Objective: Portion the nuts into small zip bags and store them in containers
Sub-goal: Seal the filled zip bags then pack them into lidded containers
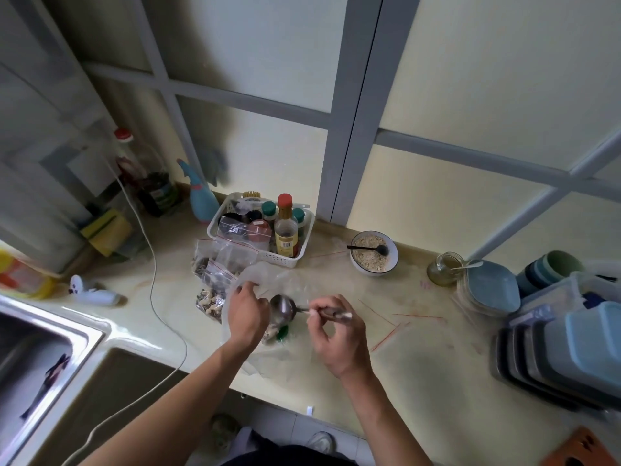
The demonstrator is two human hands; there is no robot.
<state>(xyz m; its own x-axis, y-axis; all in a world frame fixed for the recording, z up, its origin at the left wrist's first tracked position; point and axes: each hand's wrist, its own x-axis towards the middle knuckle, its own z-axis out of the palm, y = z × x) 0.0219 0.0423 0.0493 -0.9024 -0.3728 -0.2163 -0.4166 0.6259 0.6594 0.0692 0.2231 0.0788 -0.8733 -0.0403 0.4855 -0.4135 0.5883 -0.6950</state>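
Two hands: bag (268,280), spoon (285,306)

Both forearms are bare from the lower edge of the view up to the hands; no sleeve, cuff, watch, bracelet or glove shows on either. The left hand (248,309) and the right hand (336,334) carry no ring that can be made out. The fingernails on the right hand look short and plain; those on the left are turned away. Below the forearms, a strip of dark clothing (302,457) crosses the bottom edge, too dim to tell its kind. Just above that dark strip sits a pale shoe (322,442) with a rounded toe, blurred.
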